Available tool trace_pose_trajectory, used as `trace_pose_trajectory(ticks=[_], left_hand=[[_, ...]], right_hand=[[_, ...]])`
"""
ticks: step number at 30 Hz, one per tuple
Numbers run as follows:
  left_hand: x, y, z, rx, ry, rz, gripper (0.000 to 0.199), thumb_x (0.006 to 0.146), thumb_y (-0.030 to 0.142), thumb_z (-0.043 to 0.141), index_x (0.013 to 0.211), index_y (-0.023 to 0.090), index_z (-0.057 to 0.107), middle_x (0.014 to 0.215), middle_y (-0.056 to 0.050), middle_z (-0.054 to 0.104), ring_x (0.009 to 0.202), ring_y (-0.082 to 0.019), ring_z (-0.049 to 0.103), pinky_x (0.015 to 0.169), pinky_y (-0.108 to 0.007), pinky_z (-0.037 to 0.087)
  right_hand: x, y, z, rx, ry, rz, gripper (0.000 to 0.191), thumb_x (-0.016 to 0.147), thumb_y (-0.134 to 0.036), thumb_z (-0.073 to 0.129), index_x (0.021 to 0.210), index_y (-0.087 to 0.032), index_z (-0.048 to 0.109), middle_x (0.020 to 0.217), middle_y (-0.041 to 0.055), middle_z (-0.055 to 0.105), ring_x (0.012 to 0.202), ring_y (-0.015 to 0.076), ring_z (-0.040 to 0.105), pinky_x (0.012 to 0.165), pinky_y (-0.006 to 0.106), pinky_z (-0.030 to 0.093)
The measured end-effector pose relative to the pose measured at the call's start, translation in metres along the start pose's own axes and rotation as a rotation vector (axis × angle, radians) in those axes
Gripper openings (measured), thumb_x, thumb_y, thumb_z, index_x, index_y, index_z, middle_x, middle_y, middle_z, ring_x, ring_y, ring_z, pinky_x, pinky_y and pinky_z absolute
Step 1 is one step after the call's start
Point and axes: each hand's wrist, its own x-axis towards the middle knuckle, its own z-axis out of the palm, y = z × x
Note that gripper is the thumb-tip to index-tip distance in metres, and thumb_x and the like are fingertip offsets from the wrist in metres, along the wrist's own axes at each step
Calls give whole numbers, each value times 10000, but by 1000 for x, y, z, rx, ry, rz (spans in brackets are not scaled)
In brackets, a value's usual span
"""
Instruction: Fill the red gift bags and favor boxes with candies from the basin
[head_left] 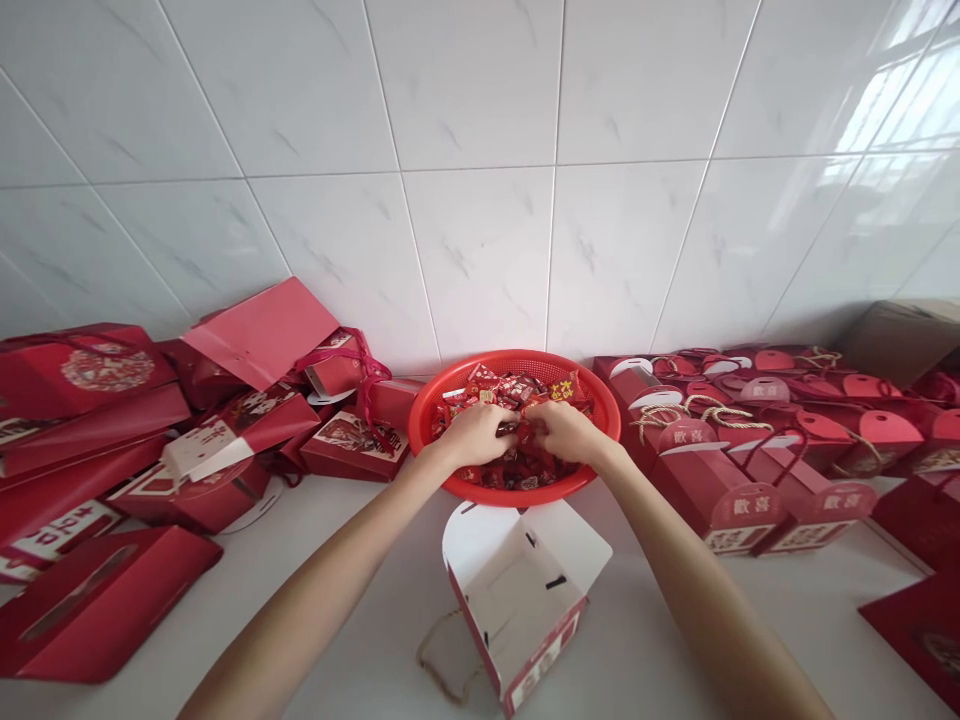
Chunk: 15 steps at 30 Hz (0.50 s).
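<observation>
A red plastic basket (517,496) stands against the wall, heaped with red-wrapped candies (525,468). Both hands reach into it. My left hand (481,432) has its fingers curled down among the wrappers on the left side. Close beside it, my right hand (564,430) also has bent fingers touching the candies. The fingertips of both are partly hidden, so what they grip cannot be made out. In front of the basket, between my forearms, sits an open red gift box (517,600) with a white inside, its flaps spread and a rope handle (442,660) at its left.
Red boxes and bags (247,430) lie in a loose pile on the left. Rows of closed red gift boxes (720,480) with rope handles fill the right. A white tiled wall (480,250) rises behind the white tabletop (360,640). A brown carton (892,340) stands far right.
</observation>
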Motion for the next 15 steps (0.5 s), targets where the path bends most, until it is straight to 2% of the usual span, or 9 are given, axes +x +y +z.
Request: trace_pose_trajectory(ticks=[5,8,12,15], left_hand=[[3,-6,3,-190,139,63,281,828,171,649,1088,199,750,1122,-75,775,1086,-275,707,959,-360,534],[3,-7,3,-324,206,85,385,799,151,689,1182,185,699,1202,-75,747,1123,-263,696,977,-358,546],[3,-9,4,-415,233,81,433,783,137,699,1214,168,672,1234,-97,730,1142,-278,693,986,-389,557],[4,-11,5,-439,238,73,467,772,123,691,1236,171,662,1264,-102,716,1144,-281,693,980,-394,561]], right_hand=[[2,4,-1,106,116,-13,115,804,-111,573,854,-148,669,822,41,692,748,164,611,655,249,419],[1,6,-1,337,169,-48,84,782,-140,577,819,-158,650,751,13,666,643,143,599,611,250,445],[0,8,-1,694,125,-55,95,777,-254,615,824,-172,633,736,11,654,542,139,592,535,267,474],[0,9,-1,718,174,-66,140,774,-313,642,800,-176,632,743,19,655,579,154,611,566,281,488]])
